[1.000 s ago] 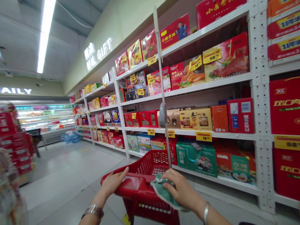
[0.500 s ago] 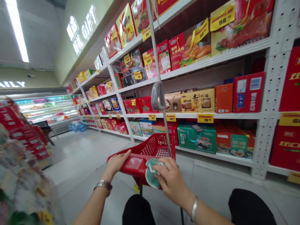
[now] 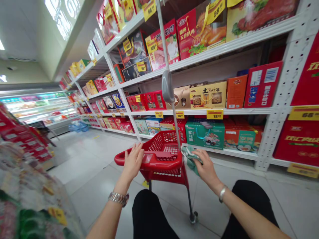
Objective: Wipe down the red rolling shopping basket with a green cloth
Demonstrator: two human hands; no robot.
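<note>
A red plastic shopping cart [image 3: 161, 163] stands in front of me, with perforated basket walls and a dark leg ending in a caster. My left hand [image 3: 133, 161] is closed over the left part of its handle, fingers laid across the top and thumb on the left side. In my right hand [image 3: 204, 164] a crumpled green and white cloth [image 3: 191, 159] is bunched up, pressed to the basket's right corner. Just behind that corner rises a thin metal pole [image 3: 176, 126] with a grey plastic loop [image 3: 167, 86] on it.
White shelves [image 3: 224, 152] stocked with boxed gifts and yellow price tags run along the right and ahead. Red stacked boxes [image 3: 20, 132] and blurred packaged goods [image 3: 32, 179] stand at the left. My knees [image 3: 149, 212] flank the cart. Grey tiles [image 3: 99, 186] form the floor.
My right hand has moved the cloth from the top of the handle rightward to the cart's right corner. My left hand has shifted slightly right along the handle. The view has tilted down.
</note>
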